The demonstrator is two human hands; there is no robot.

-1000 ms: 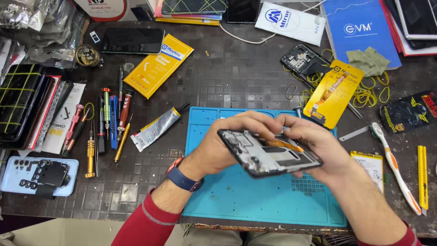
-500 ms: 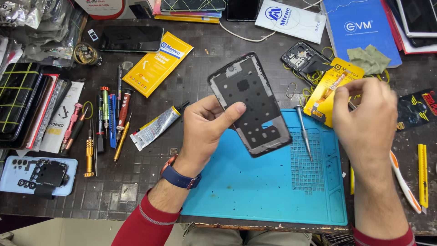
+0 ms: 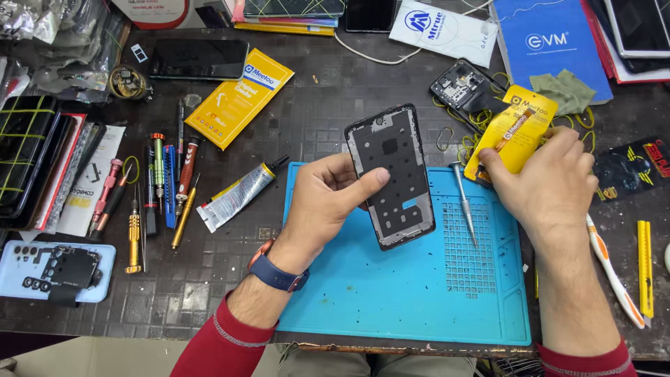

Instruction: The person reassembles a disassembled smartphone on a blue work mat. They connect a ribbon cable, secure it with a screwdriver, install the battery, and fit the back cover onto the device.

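Far left of the dark workbench (image 3: 328,91): pale blue phone back cover (image 3: 42,274) lying flat with a black part on it, detached; beside it a row of screwdrivers (image 3: 157,188) and a crumpled adhesive tube (image 3: 241,192), none in hand. Upper left: dark phone (image 3: 197,58) face-down or screen-off, cannot tell which, and a yellow packet (image 3: 241,96) lying flat. Centre: left hand (image 3: 328,202) raised over the near-left part of the blue work mat (image 3: 391,300), fingers behind and thumb across the front, clamped on a stripped phone frame (image 3: 391,174), held tilted, bare of screen and back cover, inner plate with its holes exposed. Just right of the frame: a slim metal screwdriver (image 3: 464,202) resting on the mat, untouched. Above, off the mat: small black camera-side module (image 3: 464,85) among yellow rubber bands (image 3: 481,122). Right: right hand (image 3: 551,185) at the mat's far-right edge, fingertips pinched on the lower end of a second yellow sachet (image 3: 513,132), sachet apparently unopened. Far right: toothbrush (image 3: 614,272) and yellow cutter (image 3: 645,269) lying idle. Judged stage: teardown complete, frame bare; whatever the sachet carries not yet applied, reassembly of cover and parts outstanding.
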